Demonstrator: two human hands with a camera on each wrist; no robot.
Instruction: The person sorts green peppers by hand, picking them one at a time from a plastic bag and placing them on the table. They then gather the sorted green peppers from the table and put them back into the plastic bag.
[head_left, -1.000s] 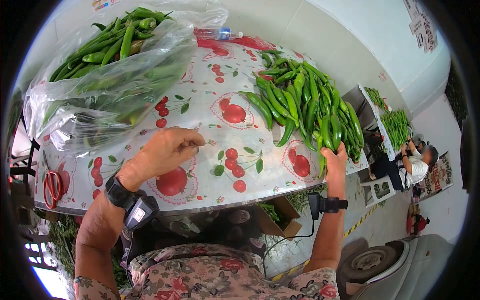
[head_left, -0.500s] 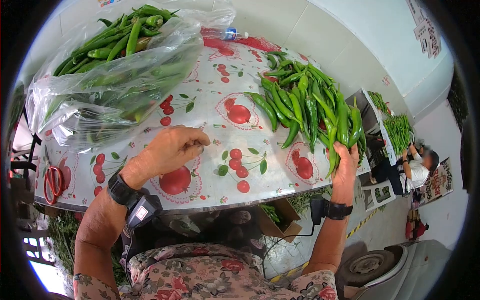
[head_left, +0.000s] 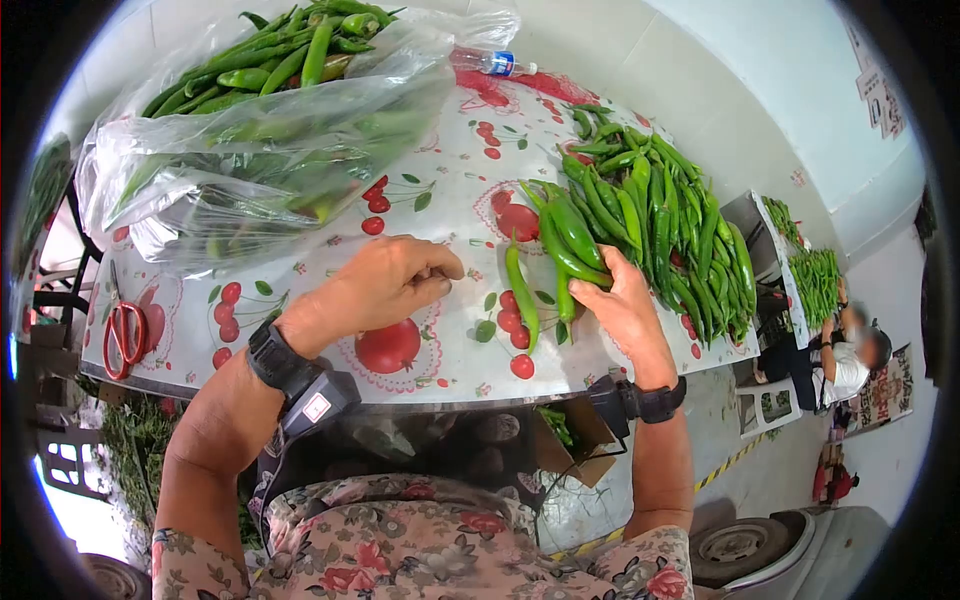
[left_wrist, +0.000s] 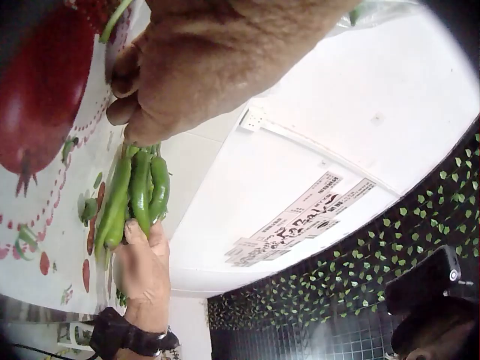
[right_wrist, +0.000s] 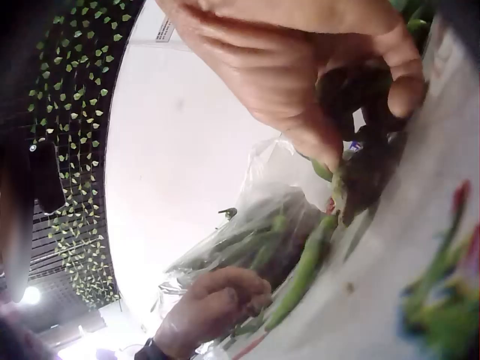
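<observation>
My right hand (head_left: 630,310) grips several green chili peppers (head_left: 572,235) between thumb and fingers, over the front middle of the table. Left of that bunch, a slimmer green pepper (head_left: 520,295) stands out apart from it in the head view. In the left wrist view, the peppers (left_wrist: 140,191) point from the right hand up toward my left hand (left_wrist: 202,67). My left hand (head_left: 385,285) hovers low over the tablecloth, fingers loosely curled, holding nothing. A large pile of green peppers (head_left: 680,215) lies just beyond the right hand.
A clear plastic bag (head_left: 270,170) full of peppers fills the back left. Red-handled scissors (head_left: 125,335) lie at the left edge. A plastic bottle (head_left: 500,64) rests at the back. Below the table's front edge is a cardboard box (head_left: 585,445); a person (head_left: 850,360) sits far right.
My right hand has picked up several peppers from the pile's near edge and carried them left toward the left hand. The left hand keeps its pose; the head view has shifted slightly.
</observation>
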